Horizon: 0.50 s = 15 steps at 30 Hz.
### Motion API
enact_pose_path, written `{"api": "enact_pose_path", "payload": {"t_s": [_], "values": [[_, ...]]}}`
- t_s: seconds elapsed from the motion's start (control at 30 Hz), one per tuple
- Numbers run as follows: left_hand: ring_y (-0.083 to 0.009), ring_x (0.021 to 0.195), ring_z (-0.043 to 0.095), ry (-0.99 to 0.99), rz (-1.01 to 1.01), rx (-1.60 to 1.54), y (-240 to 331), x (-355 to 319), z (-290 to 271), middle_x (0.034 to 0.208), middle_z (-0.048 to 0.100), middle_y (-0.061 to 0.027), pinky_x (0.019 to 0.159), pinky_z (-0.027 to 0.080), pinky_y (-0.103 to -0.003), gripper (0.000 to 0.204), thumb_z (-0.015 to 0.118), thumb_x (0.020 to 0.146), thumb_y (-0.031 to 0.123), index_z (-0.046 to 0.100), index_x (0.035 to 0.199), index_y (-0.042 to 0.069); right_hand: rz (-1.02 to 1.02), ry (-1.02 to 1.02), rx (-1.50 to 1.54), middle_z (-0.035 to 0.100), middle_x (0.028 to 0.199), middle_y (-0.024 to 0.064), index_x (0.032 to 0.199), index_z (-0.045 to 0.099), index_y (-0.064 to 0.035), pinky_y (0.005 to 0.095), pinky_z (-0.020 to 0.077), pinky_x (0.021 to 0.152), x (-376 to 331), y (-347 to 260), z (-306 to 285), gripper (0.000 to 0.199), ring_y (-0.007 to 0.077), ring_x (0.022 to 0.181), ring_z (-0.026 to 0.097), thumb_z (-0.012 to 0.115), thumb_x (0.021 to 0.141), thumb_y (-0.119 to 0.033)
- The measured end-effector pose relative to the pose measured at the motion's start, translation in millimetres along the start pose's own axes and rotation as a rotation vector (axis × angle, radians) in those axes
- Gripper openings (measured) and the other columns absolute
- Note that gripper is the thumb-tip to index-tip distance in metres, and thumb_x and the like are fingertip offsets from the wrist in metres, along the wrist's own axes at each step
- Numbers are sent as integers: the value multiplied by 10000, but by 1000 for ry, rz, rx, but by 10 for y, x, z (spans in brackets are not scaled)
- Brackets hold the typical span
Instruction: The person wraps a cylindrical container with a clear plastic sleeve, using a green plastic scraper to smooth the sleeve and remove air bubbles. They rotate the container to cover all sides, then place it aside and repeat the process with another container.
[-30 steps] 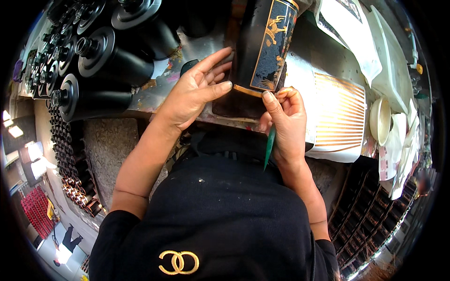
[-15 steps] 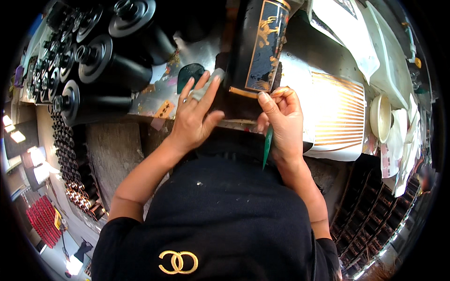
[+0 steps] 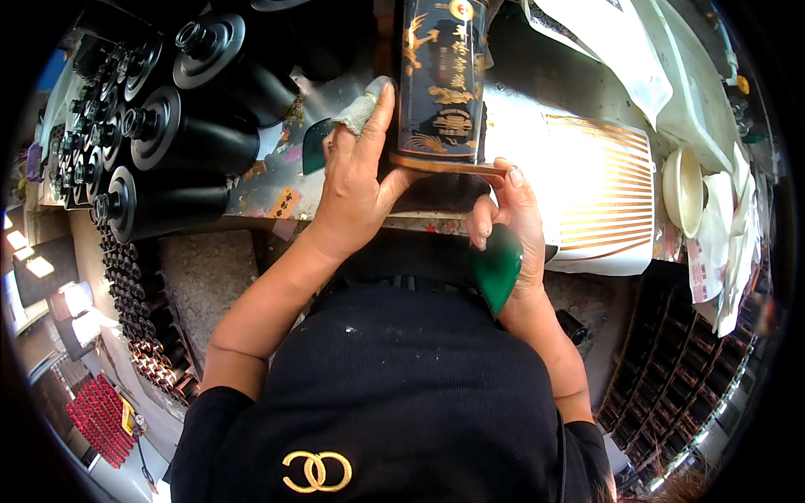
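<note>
A black bottle [image 3: 440, 80] with a gold-decorated dark label lies on the bench, its base toward me. Along the base edge runs a thin gold strip [image 3: 449, 167], its right end standing off the bottle. My right hand [image 3: 524, 210] pinches that end between thumb and finger. Tucked in the same hand hangs a green teardrop-shaped scraper [image 3: 498, 264], broad face showing. My left hand [image 3: 356, 184] grips the bottle's left side, thumb at the base edge by the strip and index finger along the body. A pale wrap [image 3: 359, 113] covers one of its fingers.
Several black bottles [image 3: 197, 138] lie stacked at the left. Beside my left hand are a dark green piece [image 3: 314, 149] and an orange patterned sticker [image 3: 285, 203]. To the right sit a sheet of gold strips [image 3: 599, 197], a pale bowl [image 3: 683, 191] and plastic bags [image 3: 696, 92].
The bottle has turned, bringing more of its label into view. My left hand has moved onto the bottle. The right hand has rotated the scraper broadside, and the strip's end is drawn out rightward.
</note>
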<state>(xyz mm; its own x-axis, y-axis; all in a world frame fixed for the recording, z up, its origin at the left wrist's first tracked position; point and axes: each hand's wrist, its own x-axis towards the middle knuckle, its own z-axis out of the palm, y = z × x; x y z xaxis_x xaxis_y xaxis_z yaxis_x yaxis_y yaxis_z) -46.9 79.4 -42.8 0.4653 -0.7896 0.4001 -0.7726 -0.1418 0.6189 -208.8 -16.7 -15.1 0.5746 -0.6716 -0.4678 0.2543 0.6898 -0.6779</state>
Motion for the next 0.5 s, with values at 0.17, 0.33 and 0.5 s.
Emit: {"api": "enact_pose_path", "payload": {"t_s": [0.17,0.33,0.5], "values": [[-313,1171,470,-259,-200,-86,-93,-23,-39,1267,532,-181,1034,289,-405,850,724,815,290,281,1491,30,10,-21,25,622,859,11,1032,618,-55,198,378,448,63,7,-30,211,77,510,491,613,944,-246],[-284,1344,377,-343,-312,-558,-54,122,-234,1390,455,-199,1128,248,-391,907,775,780,331,295,1475,1,10,10,27,616,824,3,983,629,-63,195,381,441,97,2,-26,173,68,511,503,641,929,-228],[-300,1335,374,-228,-468,-668,-3,142,-128,1399,429,-211,1119,265,-400,916,796,753,373,331,1446,-7,8,-9,14,617,815,7,982,630,-60,191,376,437,95,15,-60,184,67,509,499,637,932,-237]]}}
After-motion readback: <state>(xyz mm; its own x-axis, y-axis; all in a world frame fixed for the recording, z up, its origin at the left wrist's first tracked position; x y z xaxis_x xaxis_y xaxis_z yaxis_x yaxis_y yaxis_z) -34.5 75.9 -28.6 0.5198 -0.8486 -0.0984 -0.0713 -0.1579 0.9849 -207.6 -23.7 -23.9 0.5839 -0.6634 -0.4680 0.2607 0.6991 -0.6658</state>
